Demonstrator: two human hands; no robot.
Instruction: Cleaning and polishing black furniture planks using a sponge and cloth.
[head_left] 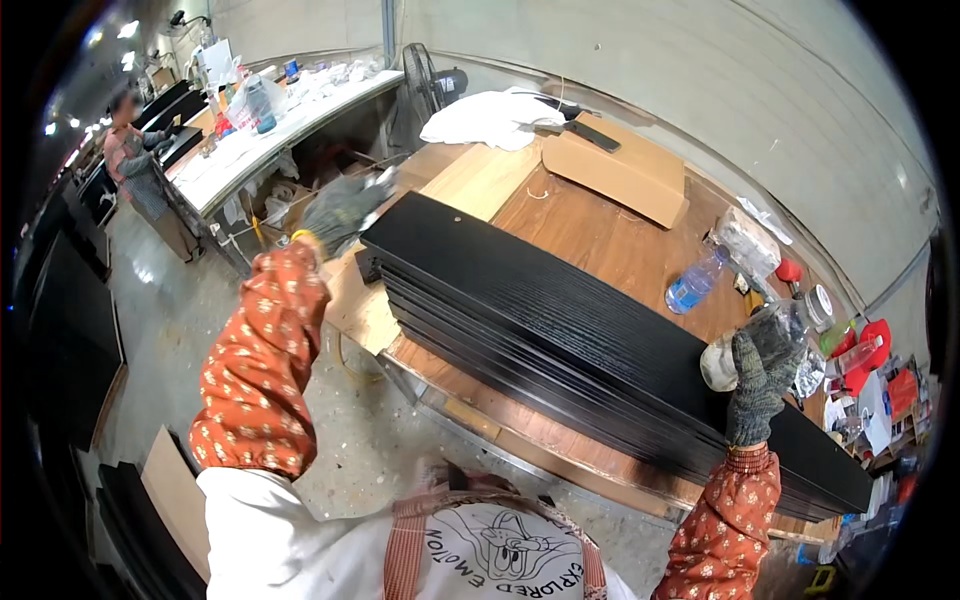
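Note:
A stack of long black boards (540,283) lies slantwise across the wooden table, its top board showing wood grain. Beyond its left end is my left hand (342,215) in a grey knit glove, smeared by motion. Something pale shows at its fingers, too blurred to name. My right hand (757,390), in a matching grey glove, is over the stack's right part. It is closed round a clear plastic jar (775,328) with a white lid, tilted, with whitish stuff at its lower end. Red flowered sleeves cover both forearms.
A water bottle (697,282) stands behind the stack; cardboard (620,175) and white cloth (490,120) lie farther back. Clutter with a red cap (868,355) crowds the right. A fan (432,85) stands behind. Another person (140,175) works at a white-topped table (240,165), far left.

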